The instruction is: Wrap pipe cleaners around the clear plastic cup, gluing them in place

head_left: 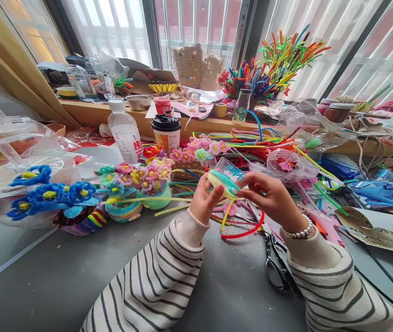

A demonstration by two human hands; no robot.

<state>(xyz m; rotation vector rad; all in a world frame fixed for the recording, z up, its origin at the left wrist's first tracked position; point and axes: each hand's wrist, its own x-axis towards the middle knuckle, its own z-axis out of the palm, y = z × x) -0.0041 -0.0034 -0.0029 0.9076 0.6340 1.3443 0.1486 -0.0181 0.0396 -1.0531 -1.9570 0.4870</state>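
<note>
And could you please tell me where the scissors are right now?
In the head view, the scissors lie on the table right of center, just below the right hand and beside its striped sleeve.

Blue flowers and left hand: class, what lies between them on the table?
In the head view, left to right: a striped pot and a mint pot, both with flowers, then loose yellow stems nearer the left hand.

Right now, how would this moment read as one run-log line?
left hand: holds cup | right hand: holds cup | cup: tilted, yellow-and-teal wrap | scissors: on table, unheld
</note>
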